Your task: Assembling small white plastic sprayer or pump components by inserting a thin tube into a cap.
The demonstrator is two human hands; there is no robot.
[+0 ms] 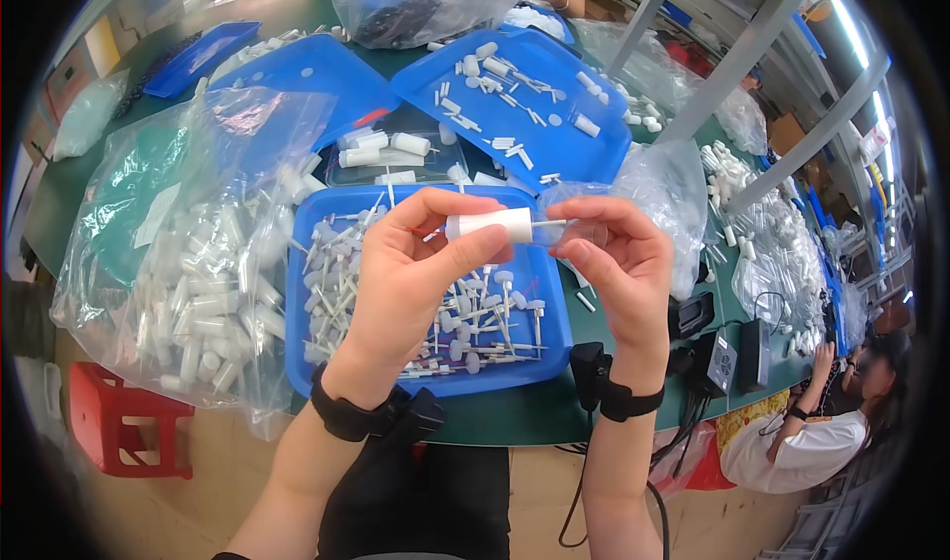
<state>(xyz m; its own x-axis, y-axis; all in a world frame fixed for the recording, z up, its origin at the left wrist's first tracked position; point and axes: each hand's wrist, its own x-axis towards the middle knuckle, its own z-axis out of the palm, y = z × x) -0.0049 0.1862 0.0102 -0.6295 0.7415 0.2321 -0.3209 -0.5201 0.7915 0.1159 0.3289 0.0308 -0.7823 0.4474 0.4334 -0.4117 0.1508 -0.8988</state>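
Head view: left hand (411, 263) is pinching a white plastic cylinder (492, 226) between thumb and fingers, holding it level above the far edge of the near blue tray (554, 347). Right hand (618, 263) is closing its fingertips on a clear tube (584, 232), lined up end to end with the cylinder; a thin stem (546, 223) is bridging the two. Judging by the gap, the parts are partly mated, not seated yet. Near tray is holding a heap of loose white stemmed pieces (475, 332), so plenty looks left to do. Clear bag (198, 263) at the tabletop's left edge is sitting full of white tubes; can't tell if those are finished. Far blue tray (594, 169) is carrying scattered small parts
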